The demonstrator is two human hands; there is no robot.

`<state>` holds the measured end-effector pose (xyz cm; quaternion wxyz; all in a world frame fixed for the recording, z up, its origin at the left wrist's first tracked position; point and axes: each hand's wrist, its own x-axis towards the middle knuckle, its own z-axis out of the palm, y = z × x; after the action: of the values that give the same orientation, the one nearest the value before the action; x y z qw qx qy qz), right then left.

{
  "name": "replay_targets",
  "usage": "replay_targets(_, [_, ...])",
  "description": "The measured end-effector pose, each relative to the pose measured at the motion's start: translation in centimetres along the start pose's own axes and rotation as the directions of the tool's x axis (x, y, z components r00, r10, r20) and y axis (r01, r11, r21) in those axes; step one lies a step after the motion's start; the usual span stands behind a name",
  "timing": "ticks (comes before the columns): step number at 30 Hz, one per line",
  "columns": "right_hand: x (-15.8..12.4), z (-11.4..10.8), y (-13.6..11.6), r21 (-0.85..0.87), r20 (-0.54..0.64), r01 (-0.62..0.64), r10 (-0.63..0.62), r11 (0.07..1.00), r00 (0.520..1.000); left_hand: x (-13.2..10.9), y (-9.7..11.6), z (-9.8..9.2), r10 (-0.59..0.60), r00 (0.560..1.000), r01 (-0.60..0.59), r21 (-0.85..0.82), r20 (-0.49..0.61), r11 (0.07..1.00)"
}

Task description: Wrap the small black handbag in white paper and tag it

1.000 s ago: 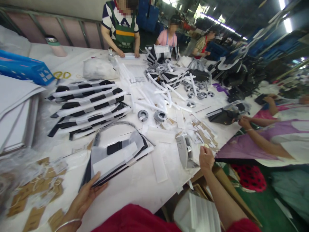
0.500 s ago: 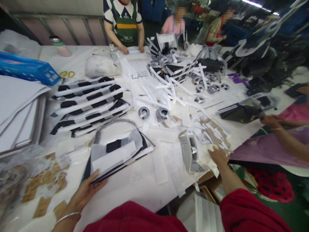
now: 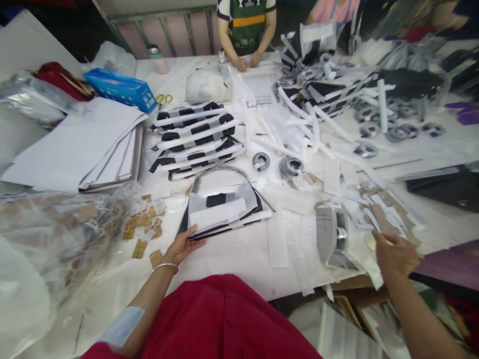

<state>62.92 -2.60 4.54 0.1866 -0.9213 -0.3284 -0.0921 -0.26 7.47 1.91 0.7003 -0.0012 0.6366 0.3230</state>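
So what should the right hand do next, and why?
Probably pick one white slip from the scattered paper slips in front of it. The right hand hovers at their near edge, beside the grey dispenser, and whether it holds anything is unclear. The left hand rests on the near edge of the bagged black-and-white piece, seemingly steadying it.

A large work table [image 3: 232,269] covered in white fills most of the view. Its near edge runs along the bottom right, with brown cardboard [image 3: 348,296] below it. Beyond the far side stands a wall of pale pink panels [image 3: 168,35] in a grey metal frame [image 3: 157,15]. A pale flat board [image 3: 33,45] leans at the far left, with dark space above it. The light is bright and even, with soft shadows. 1 person in a green apron [image 3: 247,25] stands at the far edge.
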Motion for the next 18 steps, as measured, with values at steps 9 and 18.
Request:
replay_targets(9, [-16.8, -1.2, -17.5, 0.57, 0.356, 0.268, -0.528, 0.777, 0.771, 0.2, 0.4, -0.6, -0.04, 0.998, 0.044, -0.082, 0.051, 0.996])
replay_targets(18, [-26.3, 2.8, -25.0, 0.484, 0.519, 0.302, -0.548, 0.821, 0.656, 0.6, 1.1, -1.5, -0.12, 0.985, 0.139, -0.163, 0.125, 0.977])
